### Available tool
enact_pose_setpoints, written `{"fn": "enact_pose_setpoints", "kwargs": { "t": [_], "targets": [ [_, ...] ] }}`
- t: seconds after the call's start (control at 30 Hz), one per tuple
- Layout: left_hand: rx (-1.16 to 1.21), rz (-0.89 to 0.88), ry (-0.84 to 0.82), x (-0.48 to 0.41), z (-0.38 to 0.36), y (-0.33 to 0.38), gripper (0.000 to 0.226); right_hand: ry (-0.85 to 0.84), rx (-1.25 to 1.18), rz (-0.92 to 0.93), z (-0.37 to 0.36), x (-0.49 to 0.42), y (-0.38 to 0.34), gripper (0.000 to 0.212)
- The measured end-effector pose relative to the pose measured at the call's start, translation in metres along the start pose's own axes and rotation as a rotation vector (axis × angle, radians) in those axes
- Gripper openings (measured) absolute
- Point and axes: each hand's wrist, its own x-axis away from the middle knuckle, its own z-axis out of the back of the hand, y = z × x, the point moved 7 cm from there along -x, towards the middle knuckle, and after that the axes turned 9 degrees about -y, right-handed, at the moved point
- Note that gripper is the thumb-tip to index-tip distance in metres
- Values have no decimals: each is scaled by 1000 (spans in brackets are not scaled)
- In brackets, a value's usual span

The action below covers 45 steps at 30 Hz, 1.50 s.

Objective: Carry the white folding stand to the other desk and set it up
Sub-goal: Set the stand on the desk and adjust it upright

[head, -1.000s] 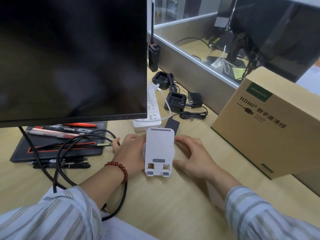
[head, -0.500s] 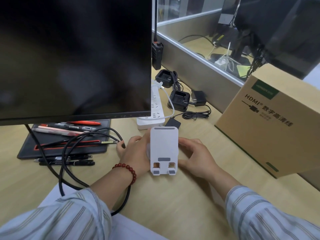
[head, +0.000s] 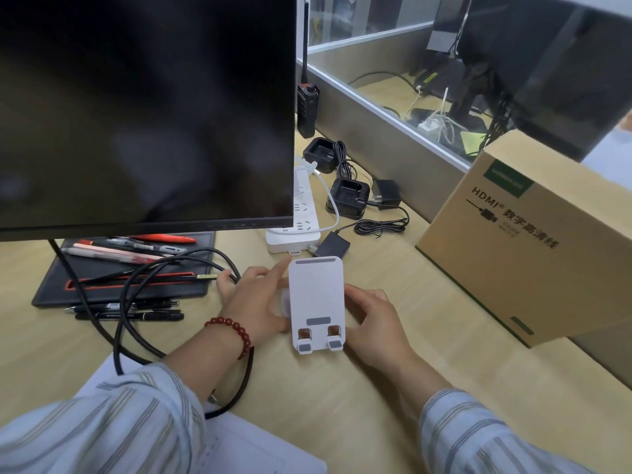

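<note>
The white folding stand (head: 316, 299) stands unfolded on the wooden desk (head: 359, 405), its back plate tilted up and its two small hooks at the bottom facing me. My left hand (head: 254, 302), with a red bead bracelet on the wrist, grips the stand's left side and hinge, one finger stretched up behind the top edge. My right hand (head: 371, 323) holds the stand's right side. The foot of the stand is hidden behind the plate and my fingers.
A large dark monitor (head: 147, 111) fills the left. Under it lie a black pad with pens (head: 130, 268) and a looped black cable (head: 136, 323). A white power strip (head: 301, 220), black chargers (head: 349, 198) and a walkie-talkie (head: 306, 104) sit behind. A cardboard HDMI box (head: 530, 241) stands right.
The stand and both hands stay in about the same place on the desk. My left fingers have shifted up behind the plate. The camera has moved slightly.
</note>
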Motion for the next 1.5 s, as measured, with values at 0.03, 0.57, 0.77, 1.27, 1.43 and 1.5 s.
{"fn": "enact_pose_setpoints", "kwargs": {
  "t": [0.03,0.57,0.77,1.27,1.43,1.5],
  "targets": [
    [-14,-5,-2,-1,1,0,84,2,-7,-5,-1,1,-1,60],
    [-36,-132,-99,-15,-9,12,64,-88,-47,26,-3,-6,-24,49],
    [-70,-181,-323,-49,-54,-24,17,29,-62,-10,-7,14,-12,55],
    [249,-152,-13,5,-7,22,32,-53,83,-20,12,-12,-8,49],
    [295,-129,41,10,-7,22,28,-120,153,24,15,-21,-9,47],
    [296,-132,35,10,-7,22,33,-167,159,39,12,-24,-11,44]
  ]
}}
